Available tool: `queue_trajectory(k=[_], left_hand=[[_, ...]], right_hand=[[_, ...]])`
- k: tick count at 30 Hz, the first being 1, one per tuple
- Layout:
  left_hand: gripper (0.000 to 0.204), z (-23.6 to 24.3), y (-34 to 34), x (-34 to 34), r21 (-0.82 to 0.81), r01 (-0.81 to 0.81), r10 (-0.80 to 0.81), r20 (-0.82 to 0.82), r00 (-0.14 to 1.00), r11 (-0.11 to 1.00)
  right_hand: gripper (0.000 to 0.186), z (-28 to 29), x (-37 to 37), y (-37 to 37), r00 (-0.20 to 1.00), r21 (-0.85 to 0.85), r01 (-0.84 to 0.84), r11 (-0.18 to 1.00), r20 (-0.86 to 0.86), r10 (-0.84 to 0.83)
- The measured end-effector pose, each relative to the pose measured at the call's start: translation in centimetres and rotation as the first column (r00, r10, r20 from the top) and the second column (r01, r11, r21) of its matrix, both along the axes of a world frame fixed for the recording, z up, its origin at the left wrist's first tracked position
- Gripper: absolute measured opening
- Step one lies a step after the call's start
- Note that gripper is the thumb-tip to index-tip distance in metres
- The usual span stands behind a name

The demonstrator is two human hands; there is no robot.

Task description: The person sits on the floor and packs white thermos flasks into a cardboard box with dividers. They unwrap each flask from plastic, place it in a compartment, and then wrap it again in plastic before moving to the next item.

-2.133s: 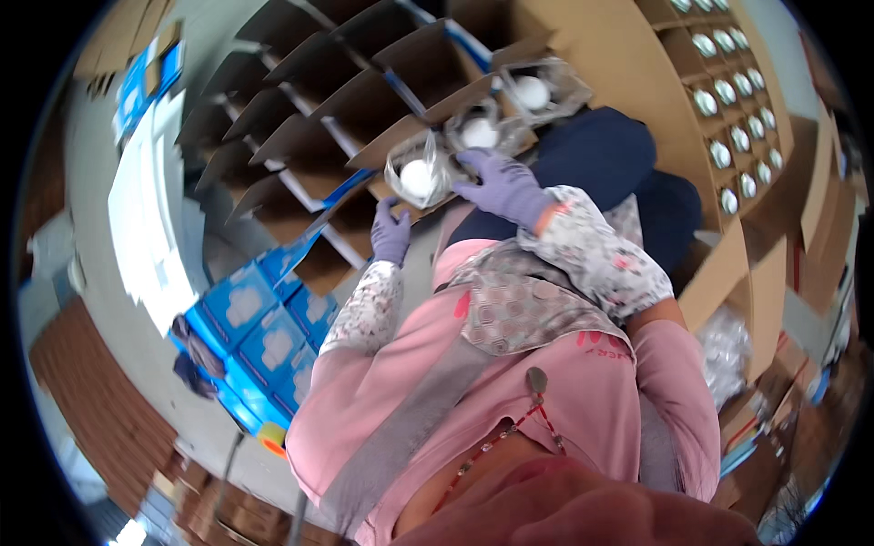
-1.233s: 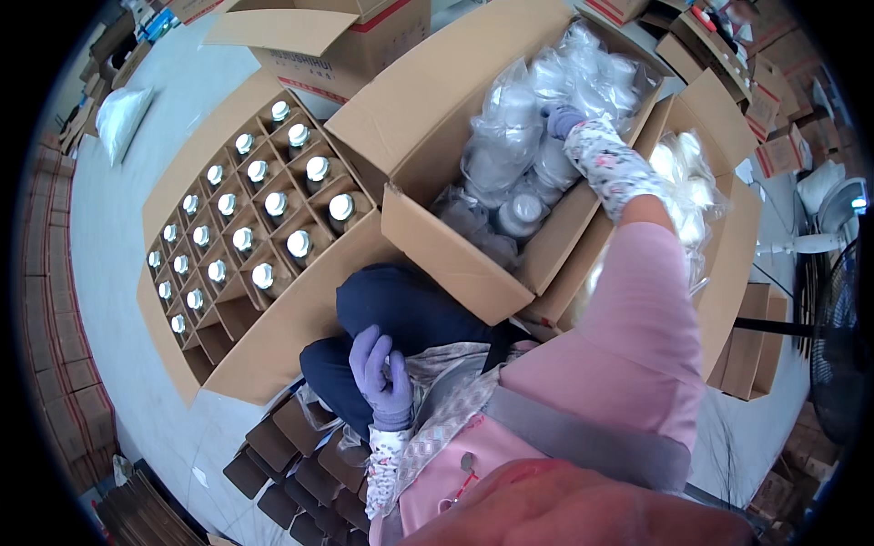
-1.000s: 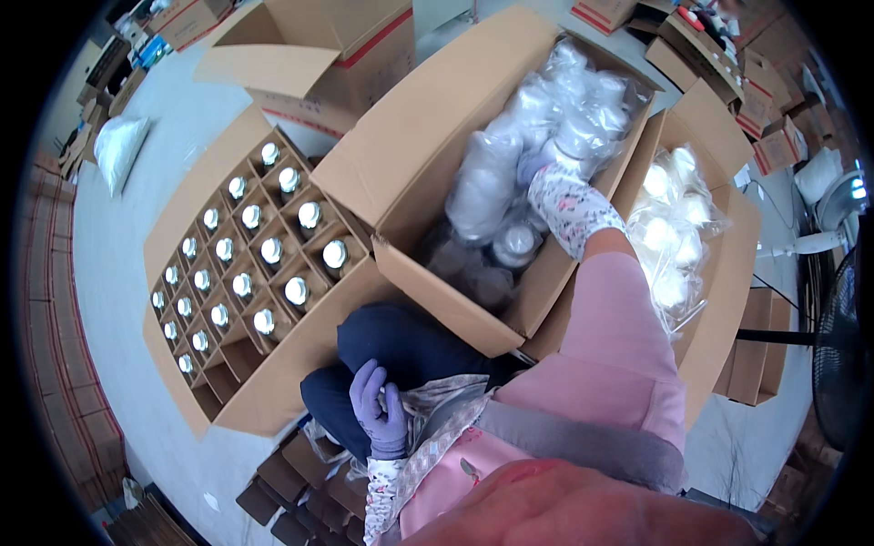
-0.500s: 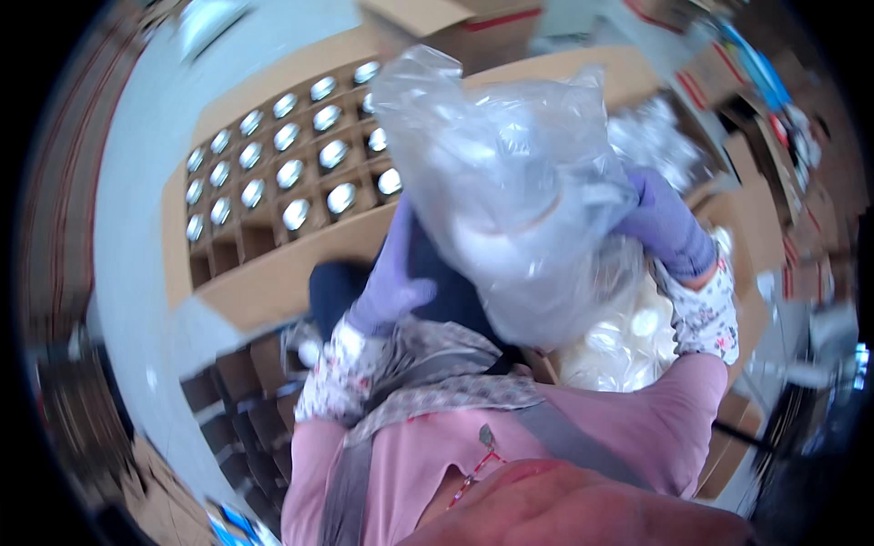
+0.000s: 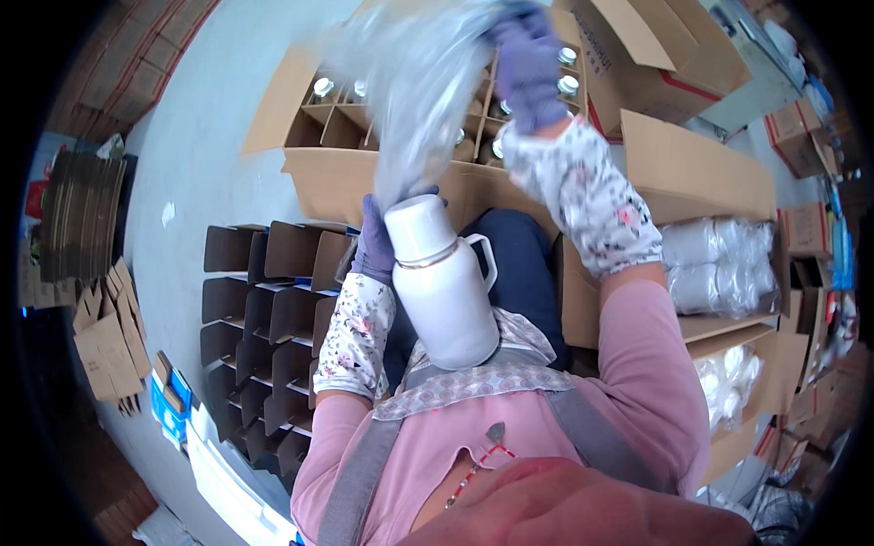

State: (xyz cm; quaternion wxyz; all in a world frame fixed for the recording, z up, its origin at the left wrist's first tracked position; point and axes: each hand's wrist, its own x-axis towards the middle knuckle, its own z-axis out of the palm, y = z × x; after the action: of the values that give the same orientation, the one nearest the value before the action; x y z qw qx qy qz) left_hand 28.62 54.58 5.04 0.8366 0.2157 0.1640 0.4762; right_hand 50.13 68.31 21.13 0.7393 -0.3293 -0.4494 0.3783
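A white thermos jug (image 5: 444, 309) with a lid, metal band and side handle leans upright in my lap. My left hand (image 5: 375, 238), gloved in purple, grips it at its upper left side, with the fingers partly hidden behind it. My right hand (image 5: 531, 68), in the same glove, is raised beyond the jug, closed on a crumpled clear plastic bag (image 5: 407, 91), blurred by motion and trailing down toward the jug's lid.
Behind the bag stands a divided carton (image 5: 323, 162) of silver-capped bottles. Dark cardboard dividers (image 5: 273, 337) lie left of my lap. At the right are open cartons (image 5: 692, 164) with wrapped white items (image 5: 710, 264). Folded cardboard (image 5: 82, 218) is stacked at the far left.
The bagged bundle that both hands held has come apart: my right hand has lifted the bag up and away, exposing the white jug in my left hand. The view has also turned.
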Motion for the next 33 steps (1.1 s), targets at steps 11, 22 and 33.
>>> queue_trajectory(k=[11,22,33], left_hand=[[0.087,1.1,3.1,-1.9,0.328,-0.075,0.247,-0.523,0.816,0.942],[0.09,0.9,4.6,3.2,0.476,-0.18,0.461,-0.58,0.671,0.861],[0.03,8.7,5.5,-3.8,0.61,0.717,0.636,-0.71,0.303,0.338]], right_hand=[[0.091,-10.4,12.7,12.0,-0.011,-0.496,0.452,0.742,0.828,0.561],[0.073,-9.5,0.3,-0.7,0.595,-0.267,-0.353,0.897,0.676,0.435],[0.059,-18.3,14.6,13.1,-0.152,0.168,0.304,0.938,0.98,-0.126]])
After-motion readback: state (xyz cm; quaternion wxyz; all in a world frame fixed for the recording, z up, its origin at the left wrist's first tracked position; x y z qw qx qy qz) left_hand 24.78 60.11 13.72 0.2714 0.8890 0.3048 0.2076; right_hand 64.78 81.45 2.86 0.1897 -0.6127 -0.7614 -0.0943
